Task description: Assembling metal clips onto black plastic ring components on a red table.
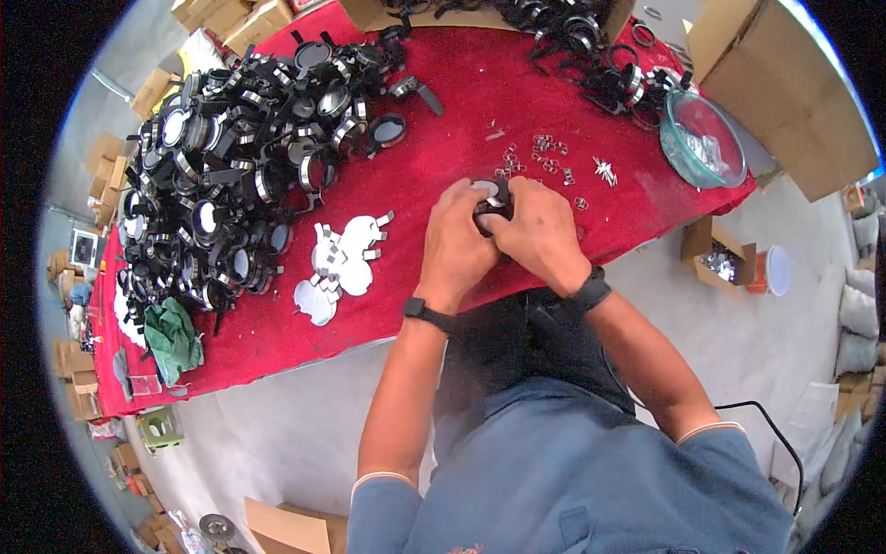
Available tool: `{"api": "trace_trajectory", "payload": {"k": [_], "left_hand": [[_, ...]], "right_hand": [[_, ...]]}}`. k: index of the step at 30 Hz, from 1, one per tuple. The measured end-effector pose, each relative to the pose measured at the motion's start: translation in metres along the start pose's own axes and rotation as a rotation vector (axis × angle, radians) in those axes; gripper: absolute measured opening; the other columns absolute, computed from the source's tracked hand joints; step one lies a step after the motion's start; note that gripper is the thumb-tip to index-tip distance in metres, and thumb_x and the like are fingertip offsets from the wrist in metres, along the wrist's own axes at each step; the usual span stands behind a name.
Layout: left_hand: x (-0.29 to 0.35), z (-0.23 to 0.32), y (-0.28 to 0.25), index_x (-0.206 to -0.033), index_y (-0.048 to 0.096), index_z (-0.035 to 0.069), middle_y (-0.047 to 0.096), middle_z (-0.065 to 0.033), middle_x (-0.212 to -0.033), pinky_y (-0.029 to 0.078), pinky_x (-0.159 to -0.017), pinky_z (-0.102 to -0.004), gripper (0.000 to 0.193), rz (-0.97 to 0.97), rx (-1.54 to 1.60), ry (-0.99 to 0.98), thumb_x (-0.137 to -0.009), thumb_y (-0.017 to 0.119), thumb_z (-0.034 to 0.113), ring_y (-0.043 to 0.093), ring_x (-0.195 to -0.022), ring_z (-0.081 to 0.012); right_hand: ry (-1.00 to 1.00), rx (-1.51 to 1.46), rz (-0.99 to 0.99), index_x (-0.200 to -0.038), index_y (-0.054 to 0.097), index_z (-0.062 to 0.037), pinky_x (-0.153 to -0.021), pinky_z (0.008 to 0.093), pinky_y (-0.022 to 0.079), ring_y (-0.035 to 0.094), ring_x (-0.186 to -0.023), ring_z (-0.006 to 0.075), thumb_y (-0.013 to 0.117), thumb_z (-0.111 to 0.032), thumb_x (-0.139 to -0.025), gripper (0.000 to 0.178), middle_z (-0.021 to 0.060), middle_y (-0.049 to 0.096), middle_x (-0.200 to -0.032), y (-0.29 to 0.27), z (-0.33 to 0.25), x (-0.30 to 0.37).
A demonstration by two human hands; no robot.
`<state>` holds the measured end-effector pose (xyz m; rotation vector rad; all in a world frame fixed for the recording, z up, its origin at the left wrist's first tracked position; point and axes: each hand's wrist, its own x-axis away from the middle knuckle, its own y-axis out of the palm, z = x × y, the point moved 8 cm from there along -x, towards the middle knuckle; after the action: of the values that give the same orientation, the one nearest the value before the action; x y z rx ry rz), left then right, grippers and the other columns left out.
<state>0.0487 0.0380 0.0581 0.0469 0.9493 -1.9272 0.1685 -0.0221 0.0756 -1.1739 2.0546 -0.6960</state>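
Near the front edge of a red cloth-covered table [434, 138], both my hands close around a small round black part with a silvery-grey disc [487, 191]. My left hand [457, 235] grips it from the left, with the thumb on its near side. From the other side, my right hand [543, 229] curls its fingers and thumb around it. My fingers hide much of the part. Just beyond my hands lie several small metal clips [549, 145]. A small bunch of thin white pieces [605, 172] lies to their right.
A large heap of black round parts with silvery rims and straps [249, 166] covers the table's left. White cut-out sheets [341, 258] and a green cloth [173, 340] lie nearer. A translucent green bowl [678, 152] stands at right. More black parts [623, 83] spread beside a cardboard box [369, 17].
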Motion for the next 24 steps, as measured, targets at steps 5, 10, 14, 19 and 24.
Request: {"api": "trace_trajectory", "payload": {"k": [5, 10, 14, 19, 24], "left_hand": [[-0.001, -0.003, 0.003, -0.121, 0.074, -0.005, 0.067, -0.0323, -0.134, 0.052, -0.111, -0.0492, 0.036, -0.012, -0.002, -0.038, -0.089, 0.071, 0.011, 0.064, -0.128, -0.0476], [-0.005, -0.003, 0.002, -0.126, 0.074, -0.006, 0.065, -0.0331, -0.139, 0.054, -0.108, -0.0476, 0.045, -0.073, -0.046, -0.092, -0.086, 0.076, 0.014, 0.065, -0.127, -0.0463], [-0.002, 0.005, 0.0, -0.125, 0.073, -0.006, 0.066, -0.0332, -0.135, 0.056, -0.101, -0.0492, 0.058, -0.101, -0.04, -0.099, -0.074, 0.086, 0.016, 0.067, -0.119, -0.0478], [-0.002, -0.006, 0.002, -0.14, 0.067, -0.002, 0.058, -0.0279, -0.154, 0.05, -0.116, -0.0423, 0.076, -0.167, -0.019, -0.182, -0.073, 0.094, 0.019, 0.061, -0.139, -0.0365], [0.008, -0.029, 0.002, -0.156, 0.049, -0.007, 0.056, -0.0247, -0.156, 0.044, -0.121, -0.0421, 0.096, -0.222, 0.852, -0.329, -0.072, 0.093, 0.006, 0.057, -0.144, -0.0315]], "right_hand": [[-0.054, 0.156, 0.123, -0.09, 0.065, 0.0014, -0.073, 0.0549, 0.057, 0.07, -0.083, 0.0457, 0.075, -0.018, -0.083, 0.023, 0.0249, 0.069, -0.09, 0.017, 0.007, -0.001], [-0.112, 0.027, 0.084, -0.09, 0.068, -0.0002, -0.073, 0.056, 0.055, 0.07, -0.082, 0.0439, 0.075, -0.017, -0.085, 0.019, 0.022, 0.069, -0.089, 0.013, 0.008, 0.002], [-0.221, -0.043, 0.076, -0.089, 0.072, -0.0008, -0.074, 0.0554, 0.056, 0.071, -0.083, 0.0426, 0.077, -0.016, -0.086, 0.016, 0.0201, 0.07, -0.088, 0.002, 0.02, 0.005], [-0.256, 0.006, 0.139, -0.098, 0.078, -0.0013, -0.078, 0.0486, 0.061, 0.075, -0.085, 0.0405, 0.073, -0.009, -0.088, 0.013, 0.0218, 0.077, -0.095, -0.048, 0.035, 0.014], [-0.214, 0.3, 0.329, -0.122, 0.073, -0.0034, -0.089, 0.0473, 0.06, 0.073, -0.105, 0.039, 0.064, 0.0, -0.093, 0.03, 0.0185, 0.075, -0.116, -0.115, 0.118, -0.018]]}}
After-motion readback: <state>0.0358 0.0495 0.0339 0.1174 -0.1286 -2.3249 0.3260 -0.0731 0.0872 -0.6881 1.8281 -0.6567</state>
